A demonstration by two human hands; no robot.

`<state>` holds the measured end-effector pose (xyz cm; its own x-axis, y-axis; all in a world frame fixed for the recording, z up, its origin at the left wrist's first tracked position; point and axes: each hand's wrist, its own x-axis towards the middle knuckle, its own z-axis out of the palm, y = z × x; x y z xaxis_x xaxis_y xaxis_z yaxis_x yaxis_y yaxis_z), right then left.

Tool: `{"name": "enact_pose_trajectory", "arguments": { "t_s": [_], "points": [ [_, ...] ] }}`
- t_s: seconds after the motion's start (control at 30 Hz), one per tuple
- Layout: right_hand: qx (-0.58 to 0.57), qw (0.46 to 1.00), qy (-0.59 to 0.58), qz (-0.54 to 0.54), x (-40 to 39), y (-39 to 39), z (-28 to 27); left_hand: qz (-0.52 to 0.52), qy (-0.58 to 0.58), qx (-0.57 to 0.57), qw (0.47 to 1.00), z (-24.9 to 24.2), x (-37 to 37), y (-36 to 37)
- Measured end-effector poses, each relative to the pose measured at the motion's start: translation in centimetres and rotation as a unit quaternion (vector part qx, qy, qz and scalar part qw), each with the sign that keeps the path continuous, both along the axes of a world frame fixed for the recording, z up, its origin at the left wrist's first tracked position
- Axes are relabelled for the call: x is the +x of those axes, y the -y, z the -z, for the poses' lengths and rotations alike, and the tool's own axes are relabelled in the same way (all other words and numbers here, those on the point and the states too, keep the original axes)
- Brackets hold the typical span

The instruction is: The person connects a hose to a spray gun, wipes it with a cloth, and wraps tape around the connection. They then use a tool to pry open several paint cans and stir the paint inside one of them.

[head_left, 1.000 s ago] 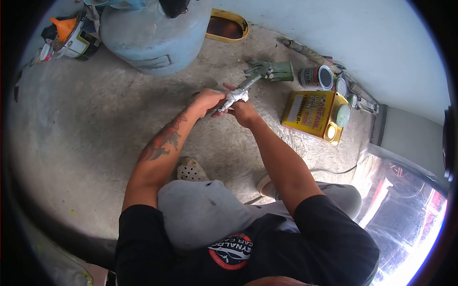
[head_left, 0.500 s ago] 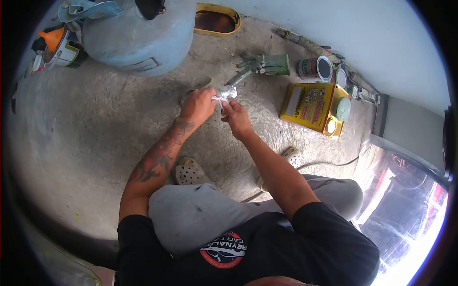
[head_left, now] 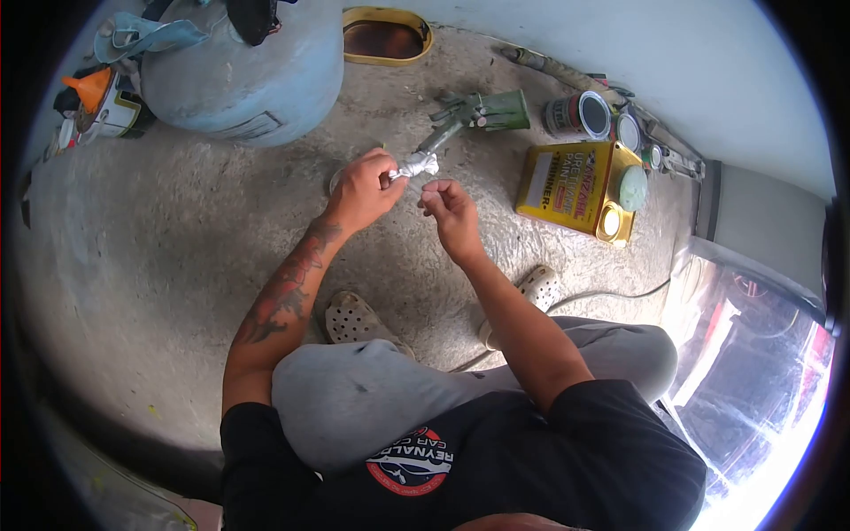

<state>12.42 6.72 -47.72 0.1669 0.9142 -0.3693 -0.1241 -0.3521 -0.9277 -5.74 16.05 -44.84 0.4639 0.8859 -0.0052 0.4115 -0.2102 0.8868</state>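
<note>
Left of the boxy yellow tin (head_left: 567, 188), the left hand (head_left: 361, 189) grips crumpled, knotty white cloth (head_left: 420, 165); the right hand (head_left: 457, 221) curls nearby, whether grasping anything I can't tell.

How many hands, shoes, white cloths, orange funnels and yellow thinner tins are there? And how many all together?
Hands: 2 (left hand, right hand)
Shoes: 2
White cloth: 1
Orange funnel: 1
Yellow thinner tin: 1
Total: 7
</note>
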Motion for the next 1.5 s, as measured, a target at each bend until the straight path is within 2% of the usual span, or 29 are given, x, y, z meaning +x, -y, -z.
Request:
{"name": "enact_pose_trajectory", "arguments": {
  "t_s": [0.03, 0.17, 0.23, 0.37, 0.47, 0.53, 0.57, 0.63, 0.67, 0.73, 0.77, 0.83, 0.97, 1.03, 1.13, 1.27, 1.37, 1.43, 1.5],
  "points": [
    [-0.009, 0.999, -0.026, -0.02, 0.1, -0.3, -0.8, -0.003, 0.062, -0.027, 0.998, -0.1, 0.1, 0.0],
    [0.005, 0.993, -0.098, -0.059, 0.3, -0.7, -3.1, -0.011, 0.144, -0.068, 0.987, 0.5, 0.2, -0.1],
    [0.03, 0.99, -0.115, -0.082, 0.5, -0.9, -3.2, -0.01, 0.15, -0.179, 0.972, 0.4, 0.1, -0.2],
    [0.023, 0.992, -0.104, -0.068, 0.9, -1.2, -3.1, 0.005, 0.151, -0.165, 0.975, 1.8, 0.0, -0.4],
    [0.016, 0.995, -0.055, -0.085, 1.2, -1.5, -2.5, -0.006, 0.117, -0.143, 0.983, 1.3, -0.1, -0.2],
    [-0.011, 0.994, 0.039, -0.1, 1.3, -1.8, -2.8, -0.012, 0.11, -0.127, 0.986, 0.8, 0.1, -0.1],
    [-0.011, 0.994, 0.04, -0.102, 1.1, -1.9, -2.6, -0.014, 0.111, -0.127, 0.986, 0.5, 0.2, 0.0],
    [0.095, 0.978, 0.176, -0.06, 0.3, -2.3, -2.4, -0.021, 0.09, -0.127, 0.988, -0.3, 0.5, 0.1],
    [0.095, 0.978, 0.177, -0.061, -0.1, -2.4, -2.3, -0.023, 0.091, -0.126, 0.988, -0.2, 0.6, 0.2],
    [0.036, 0.998, 0.05, 0.034, -1.1, -2.9, -3.0, -0.035, 0.108, -0.12, 0.986, 0.2, 0.9, 0.3],
    [0.037, 0.998, 0.05, 0.033, -1.4, -3.1, -2.9, -0.036, 0.108, -0.12, 0.986, 0.4, 1.1, 0.4],
    [0.027, 0.993, -0.015, 0.117, -1.7, -3.4, -2.2, -0.055, 0.136, -0.135, 0.98, 0.4, 1.3, 0.4],
    [0.012, 0.995, -0.006, 0.098, -1.9, -3.2, -1.8, -0.07, 0.107, -0.172, 0.977, 0.1, 1.3, 0.4],
    [0.027, 0.994, 0.08, 0.065, -2.2, -3.0, -2.3, -0.067, 0.123, -0.174, 0.975, 0.7, 1.3, 0.5],
    [0.047, 0.994, 0.096, 0.035, -2.5, -2.7, -2.9, -0.072, 0.124, -0.152, 0.978, 1.0, 1.3, 0.6],
    [0.05, 0.993, 0.106, 0.022, -2.1, -3.2, -2.4, -0.055, 0.127, -0.149, 0.979, 1.4, 1.1, 0.5],
    [0.049, 0.996, 0.067, 0.033, -1.6, -3.4, -2.4, -0.047, 0.152, -0.139, 0.977, 1.5, 1.1, 0.4],
    [0.016, 0.995, 0.071, 0.072, -1.1, -3.2, -2.7, -0.043, 0.129, -0.142, 0.981, 1.1, 1.0, 0.2],
    [0.001, 0.996, 0.076, 0.049, 0.3, -2.3, -1.2, -0.038, 0.118, -0.137, 0.983, 0.6, 0.8, 0.0]
  ]
}}
